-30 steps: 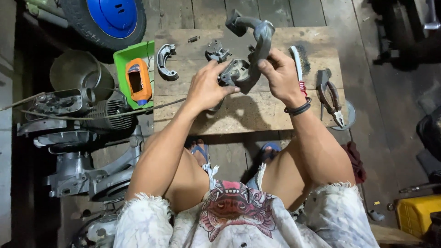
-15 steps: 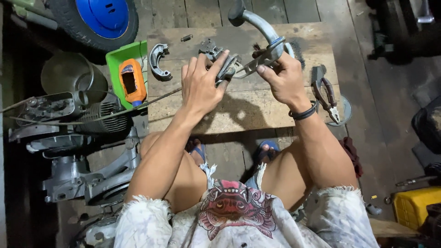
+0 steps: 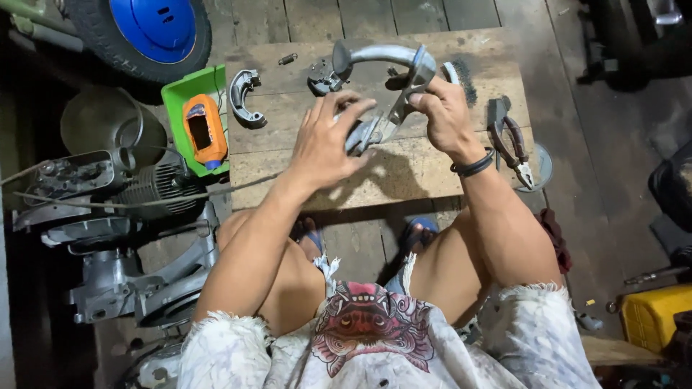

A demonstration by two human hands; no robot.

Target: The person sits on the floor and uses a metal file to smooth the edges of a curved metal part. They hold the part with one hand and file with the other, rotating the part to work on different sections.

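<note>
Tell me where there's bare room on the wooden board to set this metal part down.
The near edge of the wooden board, below the left hand and right hand, is bare. The far side is crowded: brake shoe, wire brush, pliers at right, green tray at left.

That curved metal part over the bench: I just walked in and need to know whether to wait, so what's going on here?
A seated person holds a curved grey metal part above a low wooden bench. The right hand grips its upper bend; the left hand is on its lower end. On the bench lie a curved brake shoe, a wire brush and pliers. An orange bottle lies in a green tray alongside.
</note>
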